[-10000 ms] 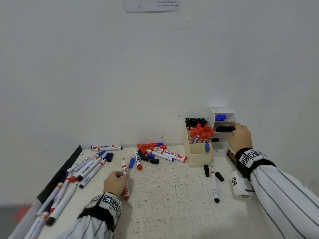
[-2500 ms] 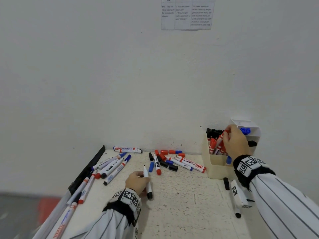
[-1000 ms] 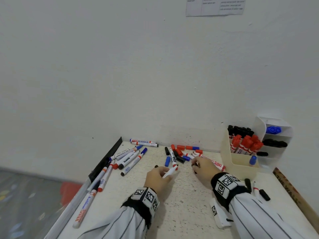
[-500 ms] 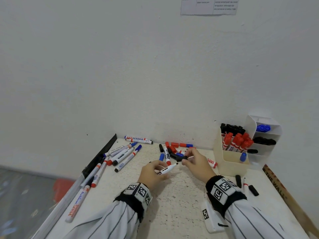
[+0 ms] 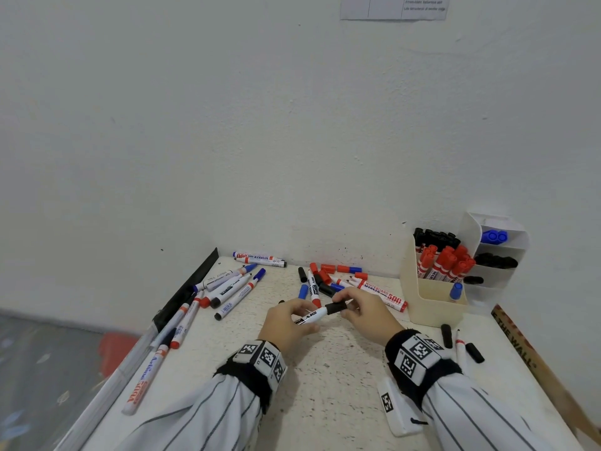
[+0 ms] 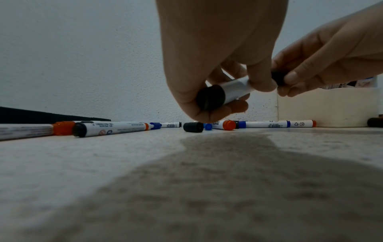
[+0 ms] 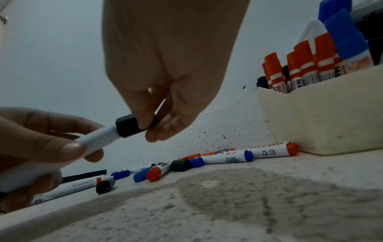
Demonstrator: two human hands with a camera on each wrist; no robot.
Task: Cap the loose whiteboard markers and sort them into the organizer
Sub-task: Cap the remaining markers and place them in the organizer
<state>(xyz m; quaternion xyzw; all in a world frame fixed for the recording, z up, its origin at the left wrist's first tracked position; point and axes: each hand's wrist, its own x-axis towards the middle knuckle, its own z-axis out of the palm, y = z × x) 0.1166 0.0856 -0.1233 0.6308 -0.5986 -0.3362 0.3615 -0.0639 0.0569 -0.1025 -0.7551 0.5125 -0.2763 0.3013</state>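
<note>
Above the middle of the table my left hand (image 5: 286,320) grips the white barrel of a black marker (image 5: 310,315), also plain as the black marker (image 6: 225,91) in the left wrist view. My right hand (image 5: 364,312) pinches a black cap (image 5: 336,308) seated over the marker's tip; in the right wrist view the black cap (image 7: 128,126) meets the barrel. The cream organizer (image 5: 432,304) stands at the back right with capped red and black markers upright. Behind it a white tiered organizer (image 5: 497,252) holds blue and black markers.
Loose caps and markers (image 5: 328,278) lie heaped by the wall behind my hands. More markers (image 5: 227,291) are spread at the left beside a black strip (image 5: 185,288). A marker and black caps (image 5: 461,346) lie at the right, near a wooden ruler (image 5: 533,362).
My right hand left the organizer, picked a black cap from the heap and brought it onto the tip of the marker held in my left hand. The marker was lifted off the table.
</note>
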